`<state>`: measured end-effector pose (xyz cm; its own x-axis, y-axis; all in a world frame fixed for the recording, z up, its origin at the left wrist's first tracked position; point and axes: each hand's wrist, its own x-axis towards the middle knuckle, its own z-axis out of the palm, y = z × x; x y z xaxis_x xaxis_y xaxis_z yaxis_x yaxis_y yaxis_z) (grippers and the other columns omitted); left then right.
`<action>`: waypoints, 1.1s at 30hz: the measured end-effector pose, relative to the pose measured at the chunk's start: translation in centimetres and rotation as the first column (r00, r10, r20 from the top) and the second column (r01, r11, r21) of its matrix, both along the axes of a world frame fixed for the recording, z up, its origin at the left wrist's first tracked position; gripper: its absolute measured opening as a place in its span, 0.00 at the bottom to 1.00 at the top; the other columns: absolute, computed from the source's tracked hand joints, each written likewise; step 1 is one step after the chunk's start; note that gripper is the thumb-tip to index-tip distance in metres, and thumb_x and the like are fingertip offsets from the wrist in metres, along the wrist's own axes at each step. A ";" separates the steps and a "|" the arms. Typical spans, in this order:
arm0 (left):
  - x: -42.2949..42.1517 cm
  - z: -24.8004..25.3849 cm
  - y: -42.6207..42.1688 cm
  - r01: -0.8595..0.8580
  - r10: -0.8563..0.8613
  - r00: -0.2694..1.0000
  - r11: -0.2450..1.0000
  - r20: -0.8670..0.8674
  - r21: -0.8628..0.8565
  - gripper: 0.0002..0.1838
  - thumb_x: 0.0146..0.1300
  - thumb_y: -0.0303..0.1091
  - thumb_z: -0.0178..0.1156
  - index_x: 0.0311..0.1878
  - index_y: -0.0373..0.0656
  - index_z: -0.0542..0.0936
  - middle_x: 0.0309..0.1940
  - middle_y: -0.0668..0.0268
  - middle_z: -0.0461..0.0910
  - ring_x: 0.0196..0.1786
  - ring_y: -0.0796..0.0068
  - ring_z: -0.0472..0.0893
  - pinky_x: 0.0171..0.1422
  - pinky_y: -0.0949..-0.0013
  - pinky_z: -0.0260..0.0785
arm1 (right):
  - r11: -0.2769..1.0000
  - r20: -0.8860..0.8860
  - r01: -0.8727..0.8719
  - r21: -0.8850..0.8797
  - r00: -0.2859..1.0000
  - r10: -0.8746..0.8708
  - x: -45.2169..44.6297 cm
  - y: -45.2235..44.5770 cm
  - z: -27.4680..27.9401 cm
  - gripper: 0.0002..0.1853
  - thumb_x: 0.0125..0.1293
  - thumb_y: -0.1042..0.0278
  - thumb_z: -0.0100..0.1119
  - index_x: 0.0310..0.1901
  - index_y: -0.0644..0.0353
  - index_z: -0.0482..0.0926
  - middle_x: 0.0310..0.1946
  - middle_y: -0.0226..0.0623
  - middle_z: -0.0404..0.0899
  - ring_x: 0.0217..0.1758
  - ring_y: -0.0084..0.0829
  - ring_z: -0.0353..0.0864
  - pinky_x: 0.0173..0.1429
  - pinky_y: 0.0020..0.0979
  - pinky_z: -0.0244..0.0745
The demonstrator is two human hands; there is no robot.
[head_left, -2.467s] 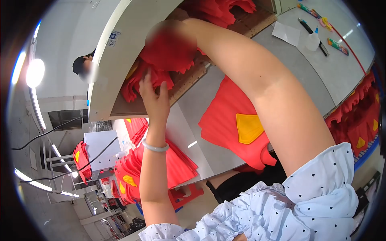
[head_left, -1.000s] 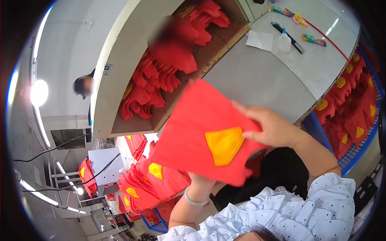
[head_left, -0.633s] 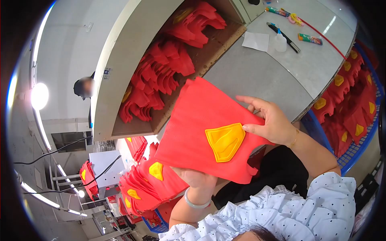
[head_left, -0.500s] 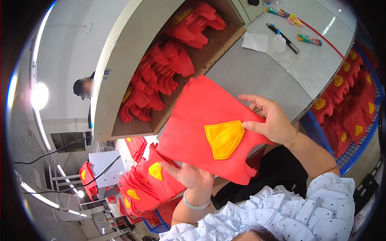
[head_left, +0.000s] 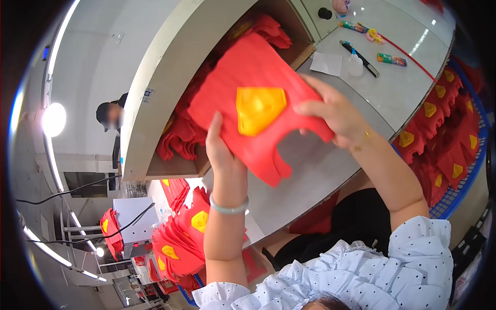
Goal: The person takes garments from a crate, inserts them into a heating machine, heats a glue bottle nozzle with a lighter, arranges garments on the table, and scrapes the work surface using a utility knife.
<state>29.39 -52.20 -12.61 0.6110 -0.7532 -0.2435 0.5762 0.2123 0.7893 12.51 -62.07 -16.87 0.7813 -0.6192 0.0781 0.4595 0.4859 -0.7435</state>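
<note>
Before the cabinet (head_left: 153, 82), which holds more red pieces (head_left: 182, 135), both hands, left (head_left: 225, 155) and right (head_left: 336, 111), grip a red piece (head_left: 248, 98) with a yellow patch, pinched at opposite sides. Similar patched pieces (head_left: 439, 139) fill the blue basket (head_left: 456, 199) beside the desk (head_left: 330, 155).

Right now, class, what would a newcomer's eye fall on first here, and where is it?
First, probably the red cloth piece with its bright yellow patch, held near the middle of the view between the left hand and the right hand. Next, the blue basket at the right edge, heaped with similar red pieces. Then the glowing round lamp at far left.
</note>
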 end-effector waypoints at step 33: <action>-1.2 -5.7 20.2 0.259 -0.281 0.959 0.912 0.024 0.318 0.15 0.64 0.28 0.50 0.53 0.36 0.70 0.47 0.57 0.75 0.46 0.65 0.78 0.53 0.61 0.71 | 0.963 -0.051 0.125 0.240 0.992 -0.116 12.4 -20.7 -3.5 0.12 0.58 0.72 0.54 0.44 0.63 0.75 0.45 0.41 0.78 0.41 0.35 0.84 0.21 0.14 0.68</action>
